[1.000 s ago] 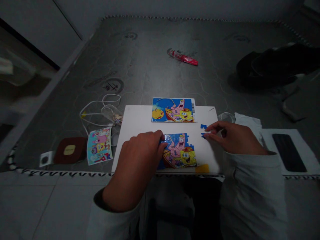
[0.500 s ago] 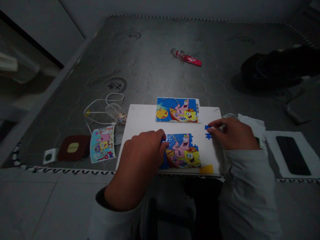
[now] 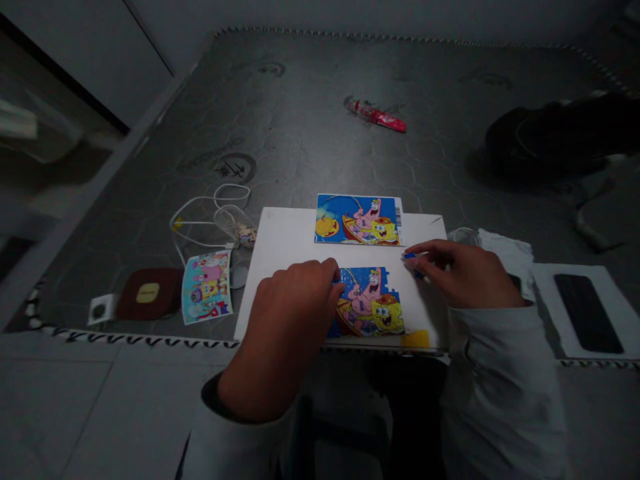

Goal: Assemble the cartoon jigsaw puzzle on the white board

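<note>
A partly joined jigsaw puzzle (image 3: 373, 303) lies on a white board (image 3: 287, 237), showing a pink starfish and a yellow sponge character. Its upper right edge is stepped, with knobs showing. My left hand (image 3: 300, 303) is closed over the puzzle's left part, thumb and forefinger close together at its surface; whatever they hold is hidden. Between the thumb and forefinger of my right hand (image 3: 463, 270) is a small blue puzzle piece (image 3: 411, 257), tilted just above the board, right of the puzzle. Behind the puzzle lies a picture card (image 3: 357, 220) with the same scene.
Left of the board are a cartoon sheet (image 3: 207, 287), a white cable (image 3: 193, 200), a clear bag of pieces (image 3: 245, 233) and a brown box (image 3: 150, 293). At right lies a black phone (image 3: 587, 313). A red wrapper (image 3: 377, 116) and a dark bag (image 3: 545, 143) are farther back.
My right hand has tilted the blue piece and shifted it slightly left. My left hand stays over the puzzle. The whole view has moved a little.
</note>
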Action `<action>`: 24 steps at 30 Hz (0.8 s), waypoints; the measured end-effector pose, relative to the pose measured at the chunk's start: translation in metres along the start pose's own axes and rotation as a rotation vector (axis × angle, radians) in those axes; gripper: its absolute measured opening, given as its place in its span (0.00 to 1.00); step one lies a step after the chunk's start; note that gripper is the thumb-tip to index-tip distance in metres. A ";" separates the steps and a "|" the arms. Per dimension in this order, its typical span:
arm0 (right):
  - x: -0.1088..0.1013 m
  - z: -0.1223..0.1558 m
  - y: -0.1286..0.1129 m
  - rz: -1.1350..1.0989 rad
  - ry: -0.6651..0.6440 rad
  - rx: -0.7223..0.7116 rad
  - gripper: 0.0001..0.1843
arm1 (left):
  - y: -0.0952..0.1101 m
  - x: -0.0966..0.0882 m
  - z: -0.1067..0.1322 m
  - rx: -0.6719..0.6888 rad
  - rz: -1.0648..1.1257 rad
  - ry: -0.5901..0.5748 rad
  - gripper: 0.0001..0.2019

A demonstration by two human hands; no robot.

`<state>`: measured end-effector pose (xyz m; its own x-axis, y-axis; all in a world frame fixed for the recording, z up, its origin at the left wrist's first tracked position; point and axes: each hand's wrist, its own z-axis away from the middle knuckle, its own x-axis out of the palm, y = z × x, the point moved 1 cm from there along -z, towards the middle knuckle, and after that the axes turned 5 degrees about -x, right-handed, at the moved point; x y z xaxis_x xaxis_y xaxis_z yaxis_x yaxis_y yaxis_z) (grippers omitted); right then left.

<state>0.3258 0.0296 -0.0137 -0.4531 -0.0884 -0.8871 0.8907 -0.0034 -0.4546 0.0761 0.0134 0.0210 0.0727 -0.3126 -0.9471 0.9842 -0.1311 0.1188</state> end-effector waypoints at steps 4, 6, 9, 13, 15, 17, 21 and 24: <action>0.005 -0.001 -0.007 -0.132 -0.096 0.022 0.14 | 0.016 0.007 0.003 0.119 0.014 0.053 0.08; 0.007 -0.002 -0.012 -0.158 -0.145 0.051 0.14 | 0.024 0.012 0.004 0.178 0.031 0.081 0.09; 0.009 -0.002 -0.019 -0.182 -0.144 0.111 0.11 | 0.032 0.018 0.003 0.226 0.042 0.136 0.08; 0.013 0.001 -0.024 -0.216 -0.125 0.165 0.08 | 0.034 0.022 0.001 0.252 0.018 0.154 0.11; 0.014 0.001 -0.023 -0.186 -0.109 0.164 0.07 | 0.034 0.022 -0.001 0.257 0.000 0.116 0.12; 0.015 0.000 -0.021 -0.156 -0.104 0.153 0.07 | 0.034 0.022 -0.002 0.260 -0.014 0.085 0.13; 0.014 -0.002 -0.016 -0.128 -0.155 0.129 0.07 | 0.034 0.022 -0.002 0.256 -0.020 0.062 0.14; 0.015 -0.004 -0.015 -0.110 -0.161 0.104 0.08 | 0.035 0.023 -0.001 0.253 -0.023 0.079 0.13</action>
<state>0.3056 0.0320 -0.0201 -0.5437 -0.2393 -0.8044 0.8388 -0.1235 -0.5302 0.1120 0.0029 0.0027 0.0726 -0.2331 -0.9697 0.9151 -0.3712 0.1577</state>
